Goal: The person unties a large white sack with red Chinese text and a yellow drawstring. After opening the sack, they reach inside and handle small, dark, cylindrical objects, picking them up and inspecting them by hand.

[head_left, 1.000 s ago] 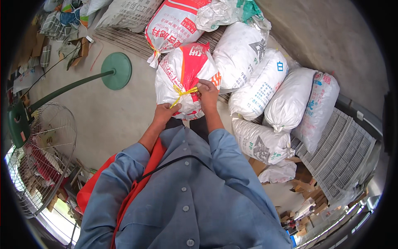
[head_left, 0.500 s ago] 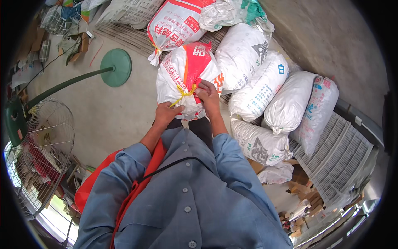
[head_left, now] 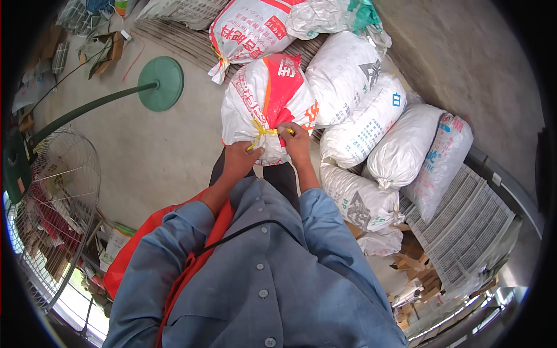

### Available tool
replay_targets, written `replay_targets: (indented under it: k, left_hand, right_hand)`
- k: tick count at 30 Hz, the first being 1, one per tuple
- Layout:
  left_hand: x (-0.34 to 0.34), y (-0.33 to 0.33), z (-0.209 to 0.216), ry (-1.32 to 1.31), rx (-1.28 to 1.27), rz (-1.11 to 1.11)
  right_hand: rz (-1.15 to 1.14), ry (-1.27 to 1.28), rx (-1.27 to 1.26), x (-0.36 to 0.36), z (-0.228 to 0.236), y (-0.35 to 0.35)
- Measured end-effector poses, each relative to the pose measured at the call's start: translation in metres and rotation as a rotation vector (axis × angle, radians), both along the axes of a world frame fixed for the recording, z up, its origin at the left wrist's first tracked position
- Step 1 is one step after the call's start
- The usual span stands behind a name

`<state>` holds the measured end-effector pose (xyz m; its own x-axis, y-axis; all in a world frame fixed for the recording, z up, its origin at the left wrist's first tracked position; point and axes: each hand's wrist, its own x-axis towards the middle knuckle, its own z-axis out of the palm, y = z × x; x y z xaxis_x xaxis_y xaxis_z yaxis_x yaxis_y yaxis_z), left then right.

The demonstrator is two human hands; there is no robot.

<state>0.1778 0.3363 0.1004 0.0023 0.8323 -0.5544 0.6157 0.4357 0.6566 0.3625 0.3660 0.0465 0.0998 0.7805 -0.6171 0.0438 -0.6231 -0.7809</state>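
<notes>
In front of my legs stands a full white, red and orange woven sack point(head_left: 243, 104). A yellow tie string point(head_left: 264, 131) goes round its gathered neck. My left hand point(head_left: 239, 158) pinches one end of the string at the sack's near left side. The other end is between the thumb and fingers of my right hand point(head_left: 296, 140), on the neck's right side. Between the two hands the string crosses the neck in what looks like a knot. The gathered mouth of the sack hangs below it, toward me.
Several stuffed white sacks point(head_left: 362, 124) lie to the right, and a red-and-white sack point(head_left: 252, 32) lies beyond, on slatted boards point(head_left: 174, 43). At left stands a fan with a round green base point(head_left: 161, 84) and wire cage point(head_left: 64, 203). Grey plastic grids point(head_left: 464, 223) lie at right.
My right hand has come down a little and draws its string end out to the right. The left hand keeps its pinch. The view has shifted slightly.
</notes>
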Motion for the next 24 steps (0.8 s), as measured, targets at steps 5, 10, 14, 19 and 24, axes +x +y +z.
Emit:
replay_targets:
  k: [5,10,14,19,24]
  left_hand:
    - [0.002,0.000,0.011,-0.012,0.263,-0.058]
    - [0.015,0.002,0.050,-0.170,0.365,-0.094]
    - [0.030,0.013,0.121,-0.332,0.480,-0.219]
    - [0.044,0.018,0.212,-0.751,0.630,-0.408]
    - [0.052,0.021,0.216,-0.874,0.444,-0.502]
  right_hand:
    - [0.142,-0.188,0.074,-0.005,0.019,0.018]
    - [0.200,-0.207,0.185,-0.003,0.009,0.024]
    - [0.241,-0.251,0.245,-0.003,0.027,0.029]
    - [0.351,-0.271,0.263,-0.003,0.027,0.026]
    - [0.360,-0.145,0.271,0.002,0.015,0.025]
